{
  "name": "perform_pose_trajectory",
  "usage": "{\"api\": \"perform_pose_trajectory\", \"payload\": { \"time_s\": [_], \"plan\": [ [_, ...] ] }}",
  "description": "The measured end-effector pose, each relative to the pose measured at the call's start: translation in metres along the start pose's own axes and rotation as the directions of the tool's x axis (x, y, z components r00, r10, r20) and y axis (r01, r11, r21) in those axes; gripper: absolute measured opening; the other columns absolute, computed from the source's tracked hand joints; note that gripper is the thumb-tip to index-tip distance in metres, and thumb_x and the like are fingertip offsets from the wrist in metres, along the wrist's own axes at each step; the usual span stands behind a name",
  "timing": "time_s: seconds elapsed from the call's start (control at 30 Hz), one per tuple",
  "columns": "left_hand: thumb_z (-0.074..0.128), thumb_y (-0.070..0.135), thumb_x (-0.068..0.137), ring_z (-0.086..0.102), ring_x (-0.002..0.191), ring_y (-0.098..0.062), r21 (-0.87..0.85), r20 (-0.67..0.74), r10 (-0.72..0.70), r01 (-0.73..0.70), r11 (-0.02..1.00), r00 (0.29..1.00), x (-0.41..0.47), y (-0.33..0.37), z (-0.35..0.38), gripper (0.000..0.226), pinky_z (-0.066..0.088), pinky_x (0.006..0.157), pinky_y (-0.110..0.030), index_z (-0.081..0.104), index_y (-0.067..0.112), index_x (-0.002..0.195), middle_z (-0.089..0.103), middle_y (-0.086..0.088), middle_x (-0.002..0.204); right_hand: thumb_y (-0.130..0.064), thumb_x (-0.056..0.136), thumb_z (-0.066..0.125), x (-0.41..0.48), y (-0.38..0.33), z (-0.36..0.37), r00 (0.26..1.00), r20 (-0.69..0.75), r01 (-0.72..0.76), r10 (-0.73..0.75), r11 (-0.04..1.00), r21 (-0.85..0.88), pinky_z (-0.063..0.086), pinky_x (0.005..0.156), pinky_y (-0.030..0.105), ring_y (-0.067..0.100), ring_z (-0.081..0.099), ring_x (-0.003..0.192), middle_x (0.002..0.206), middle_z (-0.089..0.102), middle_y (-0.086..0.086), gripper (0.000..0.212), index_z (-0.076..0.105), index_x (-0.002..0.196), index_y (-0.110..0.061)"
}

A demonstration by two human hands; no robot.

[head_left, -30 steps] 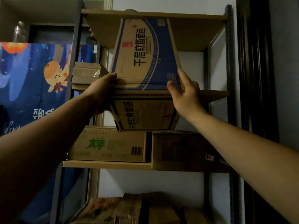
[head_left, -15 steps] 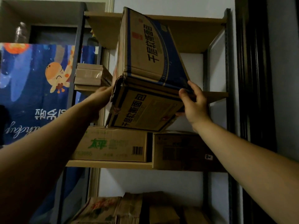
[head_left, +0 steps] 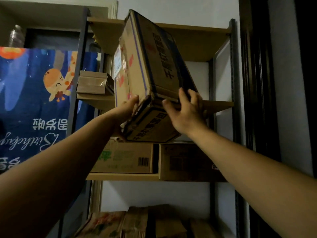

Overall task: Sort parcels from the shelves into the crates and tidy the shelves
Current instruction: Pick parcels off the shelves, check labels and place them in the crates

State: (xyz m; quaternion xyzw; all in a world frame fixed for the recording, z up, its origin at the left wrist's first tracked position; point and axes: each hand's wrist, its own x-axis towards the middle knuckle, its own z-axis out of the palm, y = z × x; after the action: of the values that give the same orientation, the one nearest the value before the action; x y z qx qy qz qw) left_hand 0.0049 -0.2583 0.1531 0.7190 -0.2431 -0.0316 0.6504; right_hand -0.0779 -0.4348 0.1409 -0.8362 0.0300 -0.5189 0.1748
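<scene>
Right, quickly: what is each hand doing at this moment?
Left hand: holds the cardboard box at its lower left corner.
Right hand: grips the same box's near edge.

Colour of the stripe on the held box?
Dark blue, on the brown box; head view.

Head-worn view, angled upward, near the shelves (head_left: 123, 176)
</scene>
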Motion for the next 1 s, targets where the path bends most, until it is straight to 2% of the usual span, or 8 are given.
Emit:
{"api": "perform_pose_trajectory", "payload": {
  "time_s": [0.17,0.3,0.47,0.57,0.63,0.8,0.87,1.0],
  "plan": [
    [0.040,0.070,0.085,0.057,0.100,-0.032,0.052,-0.093,0.120,-0.116,0.992,0.988,0.002,0.007,0.000,0.058,0.046,0.090,-0.055,0.040,0.032,0.130,0.055,-0.012,0.117,-0.093,0.056,0.035,-0.010,-0.020,0.008,0.999,0.044,0.019,-0.022,0.999,0.051,0.011,0.110,0.066,0.026,-0.008,0.146,0.159,-0.006,-0.006,0.110,0.000,0.149,-0.045],
    [0.041,0.062,0.090,0.055,0.082,-0.021,0.094,-0.121,0.198,-0.187,0.978,0.973,-0.002,0.010,0.000,0.055,0.048,0.079,-0.042,0.042,0.029,0.134,0.053,-0.003,0.094,-0.084,0.068,0.045,-0.005,-0.015,0.010,1.000,-0.016,0.009,-0.008,0.999,0.051,0.015,0.111,0.063,0.027,-0.002,0.146,0.159,-0.002,-0.006,0.099,0.003,0.149,-0.044],
    [0.046,0.045,0.095,0.057,0.079,-0.013,0.217,-0.182,0.265,-0.224,0.950,0.947,0.009,0.002,-0.013,0.049,0.041,0.059,-0.026,0.046,0.018,0.135,0.059,-0.002,0.104,-0.081,0.073,0.042,0.003,-0.007,0.007,0.997,-0.079,0.033,-0.026,0.995,0.091,0.021,0.110,0.062,0.030,0.012,0.145,0.159,0.009,-0.002,0.087,0.011,0.147,-0.048],
    [0.055,0.053,0.087,0.058,0.101,-0.024,0.097,-0.174,0.166,-0.151,0.984,0.971,0.011,-0.008,-0.023,0.069,0.050,0.078,-0.041,0.035,0.015,0.141,0.052,-0.010,0.131,-0.080,0.069,0.045,0.003,-0.001,0.003,0.997,-0.078,0.001,0.018,0.973,0.231,0.026,0.110,0.058,0.029,0.017,0.143,0.157,0.012,-0.002,0.091,0.014,0.148,-0.045],
    [0.055,0.061,0.083,0.046,0.122,-0.037,0.094,-0.140,0.099,-0.086,0.992,0.985,0.010,-0.013,-0.024,0.076,0.038,0.096,-0.060,0.032,0.020,0.143,0.045,-0.014,0.138,-0.080,0.066,0.046,0.002,0.003,0.000,0.997,-0.054,-0.041,0.061,0.948,0.315,0.027,0.111,0.055,0.030,0.019,0.142,0.157,0.012,-0.003,0.094,0.015,0.148,-0.044],
    [0.064,0.056,0.079,0.061,0.092,-0.024,0.043,-0.168,0.206,-0.202,0.979,0.964,0.010,-0.007,-0.022,0.066,0.050,0.075,-0.039,0.050,0.011,0.126,0.064,-0.009,0.104,-0.101,0.036,0.040,0.006,0.003,-0.007,0.988,0.100,-0.152,0.121,0.893,0.424,0.029,0.111,0.053,0.028,0.028,0.140,0.155,0.026,-0.003,0.132,0.016,0.150,-0.038],
    [0.066,0.054,0.077,0.062,0.086,-0.024,0.083,-0.186,0.217,-0.205,0.975,0.958,0.008,-0.005,-0.024,0.067,0.050,0.064,-0.034,0.048,0.010,0.125,0.063,-0.008,0.099,-0.093,0.039,0.053,0.009,0.001,-0.010,0.974,0.154,-0.223,0.166,0.827,0.517,0.033,0.109,0.052,0.029,0.037,0.134,0.149,0.037,0.004,0.130,0.020,0.149,-0.032],
    [0.067,0.045,0.081,0.061,0.078,-0.025,0.148,-0.242,0.214,-0.182,0.972,0.947,0.002,-0.004,-0.036,0.071,0.051,0.056,-0.036,0.033,0.014,0.135,0.054,-0.006,0.092,-0.053,0.070,0.057,0.012,0.005,-0.011,0.935,0.270,-0.345,0.229,0.763,0.547,0.044,0.096,0.048,0.032,0.047,0.124,0.142,0.045,0.011,0.094,0.018,0.151,-0.027]
  ]
}}
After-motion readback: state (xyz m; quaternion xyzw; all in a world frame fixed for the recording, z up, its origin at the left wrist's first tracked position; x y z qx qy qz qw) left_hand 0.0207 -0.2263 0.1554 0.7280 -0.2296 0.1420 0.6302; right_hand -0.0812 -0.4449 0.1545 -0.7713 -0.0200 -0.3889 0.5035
